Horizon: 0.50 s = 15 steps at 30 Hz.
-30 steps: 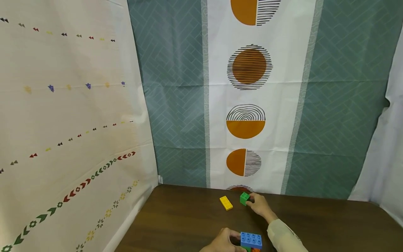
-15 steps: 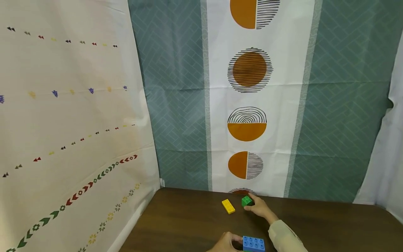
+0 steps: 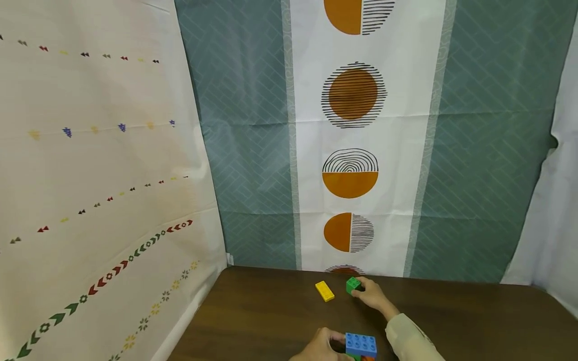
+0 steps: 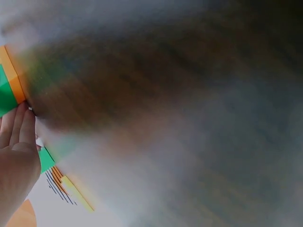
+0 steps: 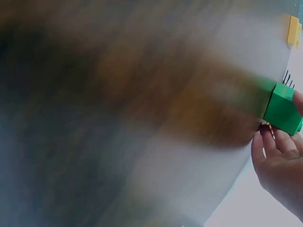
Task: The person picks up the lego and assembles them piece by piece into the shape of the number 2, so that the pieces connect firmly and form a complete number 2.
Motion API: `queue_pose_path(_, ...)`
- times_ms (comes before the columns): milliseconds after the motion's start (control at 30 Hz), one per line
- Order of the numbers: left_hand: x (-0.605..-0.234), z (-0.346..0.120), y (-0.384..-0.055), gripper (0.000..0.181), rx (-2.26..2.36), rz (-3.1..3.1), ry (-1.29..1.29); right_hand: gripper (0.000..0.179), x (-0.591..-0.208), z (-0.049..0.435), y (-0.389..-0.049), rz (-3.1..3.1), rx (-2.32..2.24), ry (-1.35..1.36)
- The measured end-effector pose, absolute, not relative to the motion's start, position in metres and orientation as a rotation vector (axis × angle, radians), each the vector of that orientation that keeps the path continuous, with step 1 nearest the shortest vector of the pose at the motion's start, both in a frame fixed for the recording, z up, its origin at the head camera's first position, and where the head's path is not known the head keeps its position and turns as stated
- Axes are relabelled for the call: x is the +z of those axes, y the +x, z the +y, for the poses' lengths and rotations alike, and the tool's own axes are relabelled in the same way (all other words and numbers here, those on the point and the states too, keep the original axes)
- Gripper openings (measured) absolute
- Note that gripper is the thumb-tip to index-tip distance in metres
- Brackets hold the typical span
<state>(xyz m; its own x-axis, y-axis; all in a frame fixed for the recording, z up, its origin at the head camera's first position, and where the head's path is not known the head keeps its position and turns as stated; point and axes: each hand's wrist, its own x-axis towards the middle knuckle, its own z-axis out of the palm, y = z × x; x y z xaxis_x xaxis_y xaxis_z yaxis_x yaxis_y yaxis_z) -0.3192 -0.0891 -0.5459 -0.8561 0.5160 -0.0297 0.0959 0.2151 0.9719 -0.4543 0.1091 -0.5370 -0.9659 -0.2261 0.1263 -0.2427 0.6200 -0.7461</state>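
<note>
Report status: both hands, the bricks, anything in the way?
Left hand holds blue-topped stack. Right hand grips green brick, far side of table. Yellow brick apart, left of green; no obstruction seen.

The cube (image 3: 352, 286) is green, slab (image 3: 324, 291) yellow, brick (image 3: 360, 344) blue, cloth (image 3: 350, 184) orange-circled.

Near the back edge, a narrow gap of bench (image 3: 253, 311) lies between the yellow brick (image 3: 324, 291) and the green brick (image 3: 351, 286). Just behind them, a hanging cloth (image 3: 255, 240) walls off that edge. A broad lane runs from the yellow brick to the left edge. The right hand (image 3: 371, 295) blocks the green brick's right side; its sleeve (image 3: 411, 338) bars the way nearer, with wide room beyond toward the right edge. The left hand (image 3: 319, 347) and its brick stack (image 3: 360, 344) obstruct the near middle.
</note>
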Motion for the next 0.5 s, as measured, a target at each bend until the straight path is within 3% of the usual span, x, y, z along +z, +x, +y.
queue_pose_path(500, -0.546, -0.089, -0.323, 0.031, 1.634, 2.251, 0.632, 0.045, -0.530, 0.131, -0.431, -2.786, 1.370, 0.312)
